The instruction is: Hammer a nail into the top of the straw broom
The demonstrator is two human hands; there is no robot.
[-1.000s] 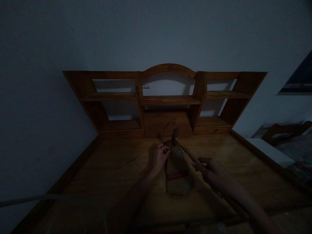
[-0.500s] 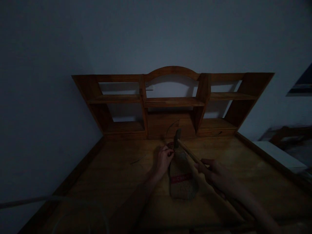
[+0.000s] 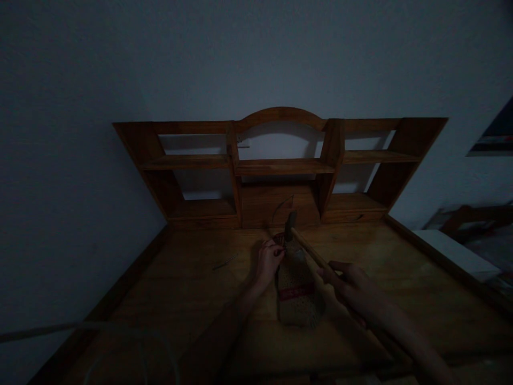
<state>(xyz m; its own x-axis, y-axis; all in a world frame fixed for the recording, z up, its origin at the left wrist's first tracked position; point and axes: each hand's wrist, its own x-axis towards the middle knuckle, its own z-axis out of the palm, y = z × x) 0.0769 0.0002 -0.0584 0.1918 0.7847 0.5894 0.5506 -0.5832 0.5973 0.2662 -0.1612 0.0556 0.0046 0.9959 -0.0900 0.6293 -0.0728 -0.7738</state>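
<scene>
My right hand (image 3: 352, 289) is closed round the wooden handle of a hammer (image 3: 310, 248). The hammer's dark head stands at the far end of a flat, brownish, sole-shaped piece (image 3: 298, 309), which lies on the desk and has a red band across it. My left hand (image 3: 269, 263) rests at the far left edge of this piece, close beside the hammer head. Its thumb and forefinger are pinched together; what is between them is too small and dark to make out.
A wooden desk (image 3: 180, 299) carries a shelf unit (image 3: 284, 168) along its back, against the wall. Left of my left hand lies a thin rod (image 3: 225, 261). A pale cable (image 3: 80, 325) crosses the lower left. A white surface (image 3: 452, 251) stands off to the right.
The whole view has shifted slightly. Both hands, the hammer and the sole-shaped piece keep nearly the same places relative to one another.
</scene>
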